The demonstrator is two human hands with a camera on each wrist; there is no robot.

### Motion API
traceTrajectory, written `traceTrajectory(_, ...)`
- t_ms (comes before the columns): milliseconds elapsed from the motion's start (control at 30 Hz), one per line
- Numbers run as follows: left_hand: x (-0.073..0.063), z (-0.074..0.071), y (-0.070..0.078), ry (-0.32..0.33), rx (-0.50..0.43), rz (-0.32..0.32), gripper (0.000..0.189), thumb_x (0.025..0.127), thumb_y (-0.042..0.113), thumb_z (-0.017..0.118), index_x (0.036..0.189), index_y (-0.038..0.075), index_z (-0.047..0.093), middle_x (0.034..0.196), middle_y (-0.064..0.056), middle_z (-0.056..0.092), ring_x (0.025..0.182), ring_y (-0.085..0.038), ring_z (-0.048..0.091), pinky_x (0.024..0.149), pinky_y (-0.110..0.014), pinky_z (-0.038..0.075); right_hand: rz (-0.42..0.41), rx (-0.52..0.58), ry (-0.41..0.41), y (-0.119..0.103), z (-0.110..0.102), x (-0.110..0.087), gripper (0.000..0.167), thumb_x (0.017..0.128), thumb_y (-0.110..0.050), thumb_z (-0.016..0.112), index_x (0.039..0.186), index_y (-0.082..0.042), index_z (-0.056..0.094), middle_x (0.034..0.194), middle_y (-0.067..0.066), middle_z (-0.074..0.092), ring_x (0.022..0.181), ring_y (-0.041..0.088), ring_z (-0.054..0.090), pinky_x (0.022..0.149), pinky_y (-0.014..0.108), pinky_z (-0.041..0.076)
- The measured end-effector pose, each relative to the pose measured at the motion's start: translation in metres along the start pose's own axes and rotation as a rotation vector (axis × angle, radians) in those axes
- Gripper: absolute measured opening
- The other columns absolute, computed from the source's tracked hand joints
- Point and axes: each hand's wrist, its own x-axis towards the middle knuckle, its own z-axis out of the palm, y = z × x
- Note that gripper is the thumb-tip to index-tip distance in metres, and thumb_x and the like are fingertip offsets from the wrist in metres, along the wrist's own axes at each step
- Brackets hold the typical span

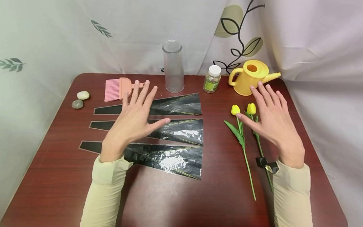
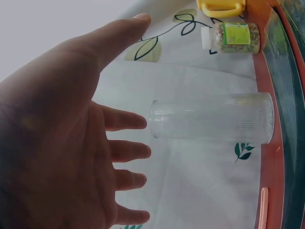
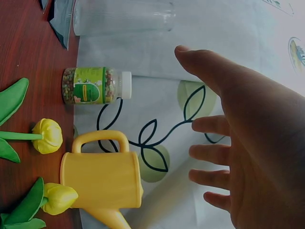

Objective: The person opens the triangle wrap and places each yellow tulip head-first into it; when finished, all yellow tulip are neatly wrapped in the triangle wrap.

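My left hand (image 1: 131, 119) is spread with straight fingers above three black wrapping sleeves, the top one (image 1: 181, 104), the middle one (image 1: 184, 129) and the bottom one (image 1: 170, 160). Its palm shows nothing held in the left wrist view. My right hand (image 1: 273, 126), fingers spread as well, hovers over two yellow tulips, the left one (image 1: 235, 110) and the right one (image 1: 251, 108), overlapping part of the right stem. Beyond its fingertips stands a yellow watering can (image 3: 100, 176). A clear glass vase (image 2: 214, 118) stands upright at the back.
A white-capped jar of small pellets (image 1: 212, 79) stands between vase and watering can. At the back left lie a pink brush (image 1: 119, 89), a white stone (image 1: 83, 95) and a grey stone (image 1: 77, 104). A patterned curtain (image 1: 136, 37) hangs behind the brown table (image 1: 56, 176).
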Motion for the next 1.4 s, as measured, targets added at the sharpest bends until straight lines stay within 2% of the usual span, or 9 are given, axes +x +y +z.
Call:
traceTrajectory(533,0.002,0.004,0.0,-0.012,0.012,0.014,0.104,0.083,0.078,0.047,0.158,0.014,0.013,0.163,-0.006,-0.001,0.145,-0.022,-0.019,0.113,-0.05,-0.012,-0.007,-0.011,0.006,-0.002,-0.001,-0.001,0.095,0.084,-0.053,0.069,0.156,-0.012,0.023,0.162,0.008,0.015,0.148,0.031,0.01,0.116,0.048,0.001)
traceTrajectory(767,0.007,0.011,-0.002,-0.031,-0.014,0.013,0.101,0.084,0.077,0.047,0.158,0.015,0.014,0.163,-0.005,0.0,0.146,-0.02,-0.017,0.114,-0.052,-0.008,-0.005,-0.006,0.013,-0.003,-0.006,-0.003,0.095,0.083,-0.053,0.07,0.156,-0.012,0.025,0.162,0.007,0.016,0.148,0.03,0.011,0.116,0.046,0.002)
traceTrajectory(867,0.02,0.023,-0.004,-0.048,-0.049,0.036,0.093,0.089,0.071,0.046,0.157,0.013,0.021,0.163,-0.006,0.009,0.148,-0.021,-0.007,0.116,-0.051,0.001,0.034,0.041,0.02,-0.004,-0.01,-0.008,0.09,0.085,-0.05,0.07,0.155,-0.013,0.026,0.161,0.006,0.018,0.147,0.03,0.014,0.116,0.046,0.005)
traceTrajectory(967,0.043,0.044,-0.004,-0.073,-0.09,0.072,0.079,0.095,0.06,0.049,0.153,0.01,0.031,0.16,-0.009,0.022,0.148,-0.024,0.01,0.114,-0.052,0.016,0.108,0.107,0.047,-0.009,-0.011,-0.02,0.078,0.089,-0.043,0.069,0.152,-0.012,0.034,0.157,0.011,0.03,0.14,0.038,0.029,0.111,0.055,0.02)
traceTrajectory(1067,0.067,0.067,-0.001,-0.108,-0.112,0.086,0.067,0.098,0.049,0.053,0.15,0.009,0.038,0.154,-0.011,0.033,0.143,-0.028,0.026,0.109,-0.055,0.027,0.172,0.128,0.058,-0.017,0.0,-0.04,0.061,0.091,-0.039,0.068,0.141,-0.008,0.05,0.139,0.018,0.051,0.123,0.043,0.047,0.093,0.062,0.037)
traceTrajectory(1133,0.081,0.081,0.002,-0.124,-0.104,0.079,0.061,0.099,0.043,0.054,0.147,0.009,0.042,0.15,-0.011,0.038,0.138,-0.031,0.034,0.106,-0.055,0.032,0.2,0.116,0.042,-0.023,0.012,-0.057,0.051,0.091,-0.036,0.068,0.131,-0.005,0.06,0.123,0.018,0.061,0.111,0.043,0.054,0.079,0.063,0.044)
traceTrajectory(1233,0.097,0.099,0.006,-0.139,-0.094,0.05,0.052,0.101,0.037,0.052,0.144,0.009,0.047,0.145,-0.011,0.044,0.131,-0.032,0.04,0.102,-0.053,0.036,0.249,0.098,-0.003,-0.03,0.031,-0.081,0.041,0.09,-0.034,0.069,0.118,-0.004,0.067,0.108,0.015,0.065,0.097,0.038,0.061,0.066,0.059,0.048)
traceTrajectory(1300,0.105,0.108,0.008,-0.146,-0.084,0.029,0.046,0.102,0.033,0.05,0.141,0.009,0.05,0.14,-0.012,0.047,0.126,-0.032,0.042,0.098,-0.052,0.039,0.299,0.097,-0.045,-0.034,0.041,-0.094,0.04,0.089,-0.034,0.07,0.116,-0.005,0.067,0.099,0.012,0.066,0.087,0.036,0.062,0.059,0.056,0.048)
traceTrajectory(1400,0.112,0.119,0.012,-0.147,-0.048,0.0,0.04,0.102,0.03,0.05,0.136,0.01,0.057,0.134,-0.011,0.049,0.121,-0.031,0.043,0.092,-0.051,0.041,0.373,0.114,-0.107,-0.037,0.052,-0.106,0.039,0.089,-0.037,0.069,0.114,-0.008,0.066,0.094,0.006,0.064,0.077,0.03,0.062,0.054,0.052,0.047)
